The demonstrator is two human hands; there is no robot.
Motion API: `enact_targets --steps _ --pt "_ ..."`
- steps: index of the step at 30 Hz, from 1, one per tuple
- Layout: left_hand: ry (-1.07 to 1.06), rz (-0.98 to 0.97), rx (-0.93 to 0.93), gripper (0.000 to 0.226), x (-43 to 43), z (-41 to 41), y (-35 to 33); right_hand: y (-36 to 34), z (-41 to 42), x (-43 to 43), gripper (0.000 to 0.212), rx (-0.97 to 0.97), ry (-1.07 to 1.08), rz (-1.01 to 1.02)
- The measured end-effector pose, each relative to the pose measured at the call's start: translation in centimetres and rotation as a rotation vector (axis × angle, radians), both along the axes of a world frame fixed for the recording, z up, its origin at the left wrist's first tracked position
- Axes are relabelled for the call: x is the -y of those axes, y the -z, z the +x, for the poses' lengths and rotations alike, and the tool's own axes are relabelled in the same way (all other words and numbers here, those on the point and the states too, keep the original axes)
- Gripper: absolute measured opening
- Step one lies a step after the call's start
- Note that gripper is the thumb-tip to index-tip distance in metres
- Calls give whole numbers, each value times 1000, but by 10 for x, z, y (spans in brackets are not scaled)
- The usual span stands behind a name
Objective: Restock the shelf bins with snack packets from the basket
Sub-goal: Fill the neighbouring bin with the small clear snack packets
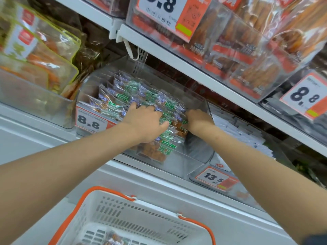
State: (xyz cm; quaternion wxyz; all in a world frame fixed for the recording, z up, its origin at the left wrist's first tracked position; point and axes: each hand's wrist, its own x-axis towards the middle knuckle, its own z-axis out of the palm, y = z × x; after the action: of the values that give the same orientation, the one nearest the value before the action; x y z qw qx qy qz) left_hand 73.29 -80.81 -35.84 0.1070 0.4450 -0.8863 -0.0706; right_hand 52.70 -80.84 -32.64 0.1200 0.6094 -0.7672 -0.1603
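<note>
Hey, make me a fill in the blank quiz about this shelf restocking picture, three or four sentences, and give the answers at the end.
1. The left hand and right hand are on snack packets in a clear bin whose price tag reads ____.
2. The large lettering on those packets is ____.
3. The white basket below has ____ handles.
4. The neighbouring bin to the right is tagged ____.

Missing words: 8.8; green; orange; 13.5

"8.8" is read on the price tag point(92, 121) of the mid bin point(194, 151); "13.5" on the lower-rt tag point(215, 177) of the next bin point(245, 196); "8.8" on the upper-rt tag point(305, 96) (top tag point(162, 6) is cut to ".8").
</note>
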Motion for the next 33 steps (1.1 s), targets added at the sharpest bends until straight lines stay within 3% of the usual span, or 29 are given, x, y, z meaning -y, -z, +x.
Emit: enact_targets --steps 9,13,16,20,21,24,27,33 --pt "12 8 5 63 -1 0 -1 0 1 0 24 24 50 -26" --pt "8 6 -57 61 -2 1 -1 -16 3 -10 38 159 43 -97" --pt "-23 -136 -235 53 -11 3 -3 -26 13 -41 35 327 -81 -309" --pt "-9 -296 -587 9 -46 10 -1 -16 36 -98 9 525 -256 -505" --pt "-11 -293 -625 13 -57 11 0 -10 40 -111 6 544 -291 -538" --pt "-29 -158 -693 22 -89 11 11 16 55 -145 7 571 -379 -647" --pt "-91 38 -636 25 -112 9 43 55 68 -175 7 630 -402 -655" --pt "-205 337 -291 22 -126 12 124 160 75 -219 10 832 -156 -229"
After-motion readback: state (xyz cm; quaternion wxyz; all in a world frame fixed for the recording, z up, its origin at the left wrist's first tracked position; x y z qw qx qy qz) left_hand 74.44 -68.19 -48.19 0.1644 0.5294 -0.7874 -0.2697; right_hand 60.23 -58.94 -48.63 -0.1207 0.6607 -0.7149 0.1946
